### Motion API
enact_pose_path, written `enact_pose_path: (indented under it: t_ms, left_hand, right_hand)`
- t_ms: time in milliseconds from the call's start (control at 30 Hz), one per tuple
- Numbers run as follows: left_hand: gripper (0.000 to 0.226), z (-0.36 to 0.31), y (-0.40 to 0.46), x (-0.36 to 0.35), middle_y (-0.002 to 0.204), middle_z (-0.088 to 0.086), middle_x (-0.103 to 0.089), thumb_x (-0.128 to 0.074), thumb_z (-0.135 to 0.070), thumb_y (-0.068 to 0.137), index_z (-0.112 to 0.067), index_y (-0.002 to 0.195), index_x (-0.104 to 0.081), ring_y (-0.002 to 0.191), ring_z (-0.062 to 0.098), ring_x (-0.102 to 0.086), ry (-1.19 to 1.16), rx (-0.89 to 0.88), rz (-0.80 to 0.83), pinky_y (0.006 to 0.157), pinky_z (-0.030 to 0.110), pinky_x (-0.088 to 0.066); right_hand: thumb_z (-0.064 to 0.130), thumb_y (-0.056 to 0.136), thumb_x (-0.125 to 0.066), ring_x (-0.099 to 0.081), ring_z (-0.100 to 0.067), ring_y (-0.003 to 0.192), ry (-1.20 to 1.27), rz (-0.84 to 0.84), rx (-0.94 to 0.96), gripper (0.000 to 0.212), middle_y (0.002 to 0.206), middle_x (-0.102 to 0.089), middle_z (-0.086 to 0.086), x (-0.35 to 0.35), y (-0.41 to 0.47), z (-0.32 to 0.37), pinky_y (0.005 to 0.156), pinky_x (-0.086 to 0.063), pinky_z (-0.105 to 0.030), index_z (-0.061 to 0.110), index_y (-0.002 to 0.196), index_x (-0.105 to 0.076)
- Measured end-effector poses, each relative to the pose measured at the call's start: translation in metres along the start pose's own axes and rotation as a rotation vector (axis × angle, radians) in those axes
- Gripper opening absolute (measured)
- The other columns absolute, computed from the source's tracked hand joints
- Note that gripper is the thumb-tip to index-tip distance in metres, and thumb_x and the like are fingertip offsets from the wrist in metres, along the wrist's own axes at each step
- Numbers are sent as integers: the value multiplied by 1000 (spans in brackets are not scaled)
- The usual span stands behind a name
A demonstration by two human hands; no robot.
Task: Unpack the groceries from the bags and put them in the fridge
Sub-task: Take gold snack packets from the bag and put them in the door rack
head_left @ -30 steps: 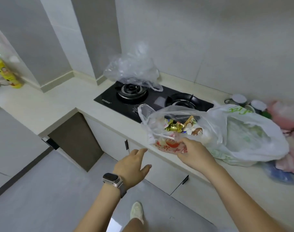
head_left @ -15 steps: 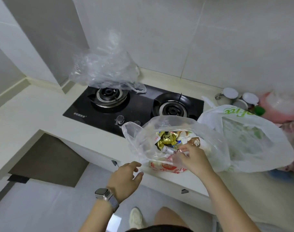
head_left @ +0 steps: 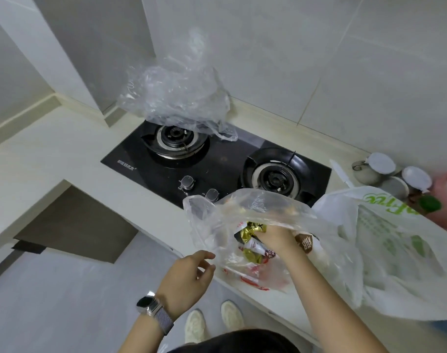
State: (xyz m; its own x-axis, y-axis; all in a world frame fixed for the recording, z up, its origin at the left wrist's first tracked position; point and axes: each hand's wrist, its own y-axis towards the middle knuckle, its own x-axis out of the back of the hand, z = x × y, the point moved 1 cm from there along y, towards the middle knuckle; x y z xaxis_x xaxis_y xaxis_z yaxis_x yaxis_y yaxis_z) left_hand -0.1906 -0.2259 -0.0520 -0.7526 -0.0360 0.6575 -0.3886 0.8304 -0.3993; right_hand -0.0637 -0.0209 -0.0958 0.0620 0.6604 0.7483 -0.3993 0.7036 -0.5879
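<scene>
The clear plastic grocery bag (head_left: 245, 225) sits at the front edge of the pale worktop (head_left: 51, 159), just in front of the black two-burner gas hob (head_left: 217, 164), close enough to reach in standing. The right hand (head_left: 274, 236) is plunged into its mouth, fingers curled among gold and white snack packets (head_left: 253, 238); which one it grips I cannot tell. The left hand (head_left: 189, 273) hovers at the bag's near rim, fingers loosely bent, holding nothing, probably ready to steady the film. A white bag with green lettering (head_left: 385, 240) slumps right of the hob, seemingly next in line.
</scene>
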Motion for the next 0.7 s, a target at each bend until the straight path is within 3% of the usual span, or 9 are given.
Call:
enact_pose_path:
  t_ms: [100, 167, 233, 300, 367, 433, 500, 600, 700]
  left_hand:
    - [30, 1, -1, 2, 102, -15, -65, -48, -35, 95, -31, 124, -54, 85, 0, -61, -7, 30, -29, 81, 17, -48]
    - [29, 3, -2, 4, 101, -16, -64, -48, -36, 95, -32, 123, -54, 85, 0, -61, -19, 49, -56, 82, 19, -49]
    - [29, 5, -4, 6, 101, -16, -64, -48, -36, 95, -32, 123, -54, 86, 1, -61, -32, 68, -78, 82, 21, -50]
    - [29, 7, -5, 7, 101, -15, -64, -48, -35, 95, -31, 123, -54, 86, 2, -62, -39, 82, -93, 83, 22, -50]
    - [29, 9, -6, 7, 100, -15, -65, -49, -36, 95, -31, 122, -55, 86, 3, -62, -45, 92, -109, 84, 24, -50]
    - [28, 10, -7, 8, 99, -16, -65, -49, -35, 94, -31, 121, -56, 85, 3, -62, -51, 98, -131, 84, 25, -51]
    - [28, 9, -8, 10, 98, -15, -65, -50, -35, 94, -31, 121, -56, 84, 2, -62, -64, 100, -150, 83, 24, -50]
    - [28, 6, -9, 12, 98, -15, -65, -50, -34, 94, -30, 121, -56, 85, 3, -62, -72, 96, -164, 83, 24, -50]
    - [28, 4, -8, 12, 97, -16, -64, -50, -34, 94, -30, 121, -56, 84, 3, -62, -74, 96, -157, 82, 23, -50]
  right_hand:
    - [48, 100, -35, -55, -25, 113, -141, 179, -14, 46, 117, -62, -9, -8, 15, 4, 81, -38, -29, 12, 117, -58]
    - [51, 100, -32, -52, -25, 119, -167, 181, -22, 51, 126, -58, -7, -11, 22, 3, 84, -37, -30, 15, 129, -53]
    - [54, 99, -31, -51, -24, 112, -82, 252, -79, 49, 103, -59, -7, -15, 27, 3, 80, -37, -30, 19, 123, -55]
    - [57, 96, -34, -48, -22, 103, -10, 277, -145, 44, 72, -39, 0, -19, 30, 2, 77, -34, -30, 21, 98, -58]
    - [57, 94, -41, -51, -22, 100, -7, 225, -151, 39, 69, -41, 1, -18, 30, 0, 77, -30, -28, 24, 75, -46]
    - [55, 91, -51, -53, -22, 100, 54, 198, -149, 35, 79, -54, 0, -16, 28, -1, 70, -30, -23, 24, 77, -48]
    - [50, 85, -65, -55, -24, 106, 205, 208, -168, 32, 91, -59, -1, -17, 28, -5, 67, -32, -21, 18, 86, -59]
    - [40, 71, -82, -48, -26, 127, 597, 242, -226, 72, 133, -54, -11, -15, 23, -15, 95, -39, -28, 3, 127, -56]
    - [39, 55, -86, -54, -23, 123, 1005, 290, -158, 82, 131, -60, -9, -13, 12, -21, 105, -42, -37, 6, 126, -60]
